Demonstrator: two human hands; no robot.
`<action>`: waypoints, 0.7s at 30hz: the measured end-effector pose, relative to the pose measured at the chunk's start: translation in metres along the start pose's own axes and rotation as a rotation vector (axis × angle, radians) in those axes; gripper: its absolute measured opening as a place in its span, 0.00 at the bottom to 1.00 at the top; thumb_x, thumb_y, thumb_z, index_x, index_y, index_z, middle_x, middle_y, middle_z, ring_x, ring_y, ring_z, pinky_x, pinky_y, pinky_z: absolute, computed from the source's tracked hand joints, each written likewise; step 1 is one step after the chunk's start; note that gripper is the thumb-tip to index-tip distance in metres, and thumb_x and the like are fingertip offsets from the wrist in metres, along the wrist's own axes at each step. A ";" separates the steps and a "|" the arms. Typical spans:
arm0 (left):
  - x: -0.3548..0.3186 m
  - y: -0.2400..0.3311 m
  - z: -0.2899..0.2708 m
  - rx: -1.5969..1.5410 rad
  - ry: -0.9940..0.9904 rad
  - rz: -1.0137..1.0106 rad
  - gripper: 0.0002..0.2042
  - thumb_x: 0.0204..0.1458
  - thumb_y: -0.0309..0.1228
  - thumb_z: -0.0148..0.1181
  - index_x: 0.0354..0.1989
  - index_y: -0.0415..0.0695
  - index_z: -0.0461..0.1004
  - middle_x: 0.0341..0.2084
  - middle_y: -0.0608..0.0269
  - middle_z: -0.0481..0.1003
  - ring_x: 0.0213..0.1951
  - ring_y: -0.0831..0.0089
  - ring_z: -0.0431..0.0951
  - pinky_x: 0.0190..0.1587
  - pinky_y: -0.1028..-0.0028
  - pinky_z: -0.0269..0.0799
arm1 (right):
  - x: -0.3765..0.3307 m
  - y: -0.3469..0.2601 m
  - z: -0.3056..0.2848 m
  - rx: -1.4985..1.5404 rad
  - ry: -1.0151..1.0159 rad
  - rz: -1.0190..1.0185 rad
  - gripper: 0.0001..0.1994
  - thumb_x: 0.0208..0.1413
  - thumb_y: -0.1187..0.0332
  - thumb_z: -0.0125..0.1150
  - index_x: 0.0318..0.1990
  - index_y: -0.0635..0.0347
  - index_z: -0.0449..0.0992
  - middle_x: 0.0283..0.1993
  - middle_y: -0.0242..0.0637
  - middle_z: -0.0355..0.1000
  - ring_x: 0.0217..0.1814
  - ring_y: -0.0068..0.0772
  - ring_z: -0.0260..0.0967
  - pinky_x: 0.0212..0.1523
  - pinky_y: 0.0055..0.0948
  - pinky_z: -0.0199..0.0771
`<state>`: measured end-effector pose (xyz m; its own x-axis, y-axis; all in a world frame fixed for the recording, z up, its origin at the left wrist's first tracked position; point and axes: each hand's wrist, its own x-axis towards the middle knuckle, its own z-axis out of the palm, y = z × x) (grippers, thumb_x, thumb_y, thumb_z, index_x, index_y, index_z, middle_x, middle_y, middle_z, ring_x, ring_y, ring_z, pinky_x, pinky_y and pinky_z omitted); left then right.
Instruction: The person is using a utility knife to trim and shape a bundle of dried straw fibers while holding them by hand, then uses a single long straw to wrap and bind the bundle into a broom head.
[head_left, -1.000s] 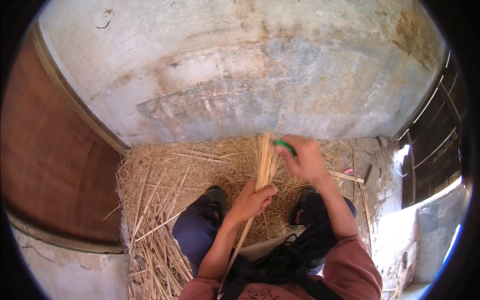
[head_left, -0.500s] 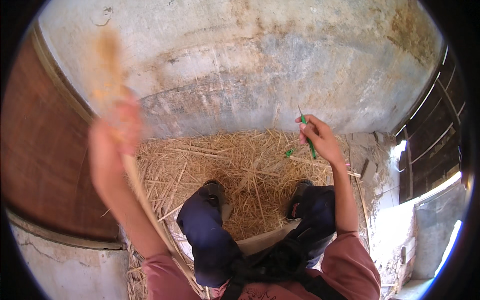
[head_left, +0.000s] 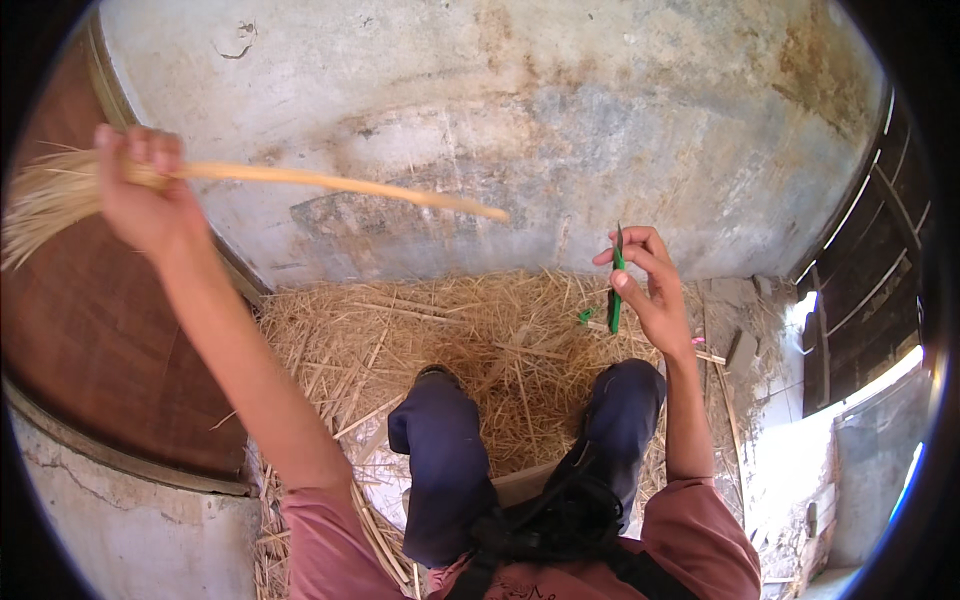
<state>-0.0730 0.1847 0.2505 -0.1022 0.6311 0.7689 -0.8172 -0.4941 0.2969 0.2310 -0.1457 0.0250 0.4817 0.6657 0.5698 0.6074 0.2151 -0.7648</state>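
Observation:
High at the left, my left hand [head_left: 145, 190] is closed around a long yellowish stalk [head_left: 330, 181]. From the far side of the fist a fan of pale, thin strands [head_left: 45, 205] spreads left, while the stalk's bare end reaches right across the front of the wall. My right hand [head_left: 650, 285], in front of the wall's foot, grips a small knife [head_left: 615, 290] with a green handle between thumb and fingers, its blade pointing up. The two hands are well apart, and the stalk's tip stops short of the knife.
Loose straw and thin strips [head_left: 500, 340] cover the floor around my legs [head_left: 440, 470]. A small green object [head_left: 585, 316] lies on the straw near the knife. Ahead stands a stained wall [head_left: 450, 130]; a brown panel [head_left: 110, 340] is at the left and dark slats [head_left: 865, 260] at the right.
My left hand has moved left and up, and the stalk has swung round to lie nearly level, its strands now pointing left. The knife has turned more upright in my right hand.

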 end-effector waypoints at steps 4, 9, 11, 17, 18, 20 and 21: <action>-0.076 -0.069 0.004 -0.083 0.155 -0.267 0.13 0.71 0.33 0.52 0.31 0.49 0.62 0.19 0.73 0.59 0.19 0.81 0.54 0.20 0.77 0.52 | 0.006 -0.024 0.008 -0.148 -0.222 -0.212 0.12 0.58 0.62 0.72 0.46 0.56 0.86 0.65 0.45 0.66 0.68 0.45 0.66 0.69 0.45 0.65; -0.160 -0.146 0.008 -0.272 0.208 -0.592 0.11 0.73 0.38 0.51 0.37 0.48 0.67 0.21 0.72 0.63 0.22 0.81 0.61 0.24 0.76 0.60 | -0.013 -0.010 0.010 -0.226 -0.465 0.004 0.11 0.54 0.63 0.77 0.43 0.54 0.87 0.51 0.40 0.73 0.55 0.43 0.72 0.57 0.42 0.70; -0.171 -0.158 0.003 -0.243 0.104 -0.681 0.13 0.72 0.41 0.51 0.50 0.43 0.69 0.31 0.62 0.72 0.33 0.74 0.73 0.36 0.72 0.73 | -0.027 0.002 0.008 -0.156 -0.482 0.102 0.10 0.53 0.64 0.77 0.42 0.54 0.87 0.44 0.36 0.74 0.48 0.39 0.72 0.49 0.39 0.70; -0.232 -0.181 0.002 0.467 -0.540 -1.167 0.46 0.66 0.57 0.57 0.78 0.33 0.48 0.72 0.37 0.62 0.72 0.51 0.65 0.73 0.55 0.64 | -0.092 0.046 -0.015 -0.041 -0.193 0.323 0.09 0.55 0.69 0.76 0.40 0.61 0.85 0.34 0.31 0.69 0.38 0.25 0.67 0.38 0.28 0.64; -0.241 -0.187 -0.012 0.653 -0.756 -1.207 0.49 0.64 0.59 0.58 0.79 0.33 0.46 0.73 0.37 0.59 0.73 0.49 0.64 0.73 0.55 0.63 | -0.097 0.049 -0.013 -0.001 -0.139 0.371 0.08 0.55 0.70 0.75 0.40 0.61 0.85 0.34 0.30 0.67 0.38 0.24 0.65 0.38 0.27 0.63; -0.272 -0.193 -0.026 0.894 -1.132 -1.108 0.52 0.59 0.64 0.61 0.78 0.33 0.48 0.74 0.37 0.59 0.73 0.47 0.63 0.73 0.56 0.63 | -0.105 0.053 -0.011 0.031 -0.041 0.452 0.07 0.56 0.71 0.74 0.40 0.63 0.84 0.33 0.29 0.66 0.37 0.21 0.63 0.38 0.26 0.61; -0.289 -0.191 -0.026 0.961 -1.273 -0.976 0.53 0.57 0.65 0.63 0.77 0.34 0.52 0.73 0.37 0.61 0.73 0.47 0.64 0.73 0.57 0.63 | -0.108 0.055 -0.007 0.037 -0.007 0.480 0.07 0.56 0.72 0.74 0.40 0.63 0.84 0.33 0.29 0.65 0.36 0.21 0.62 0.37 0.25 0.61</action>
<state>0.0974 0.1122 -0.0432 0.9449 0.3188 -0.0743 0.2854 -0.6909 0.6643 0.2175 -0.2108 -0.0765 0.6977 0.7010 0.1473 0.2942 -0.0930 -0.9512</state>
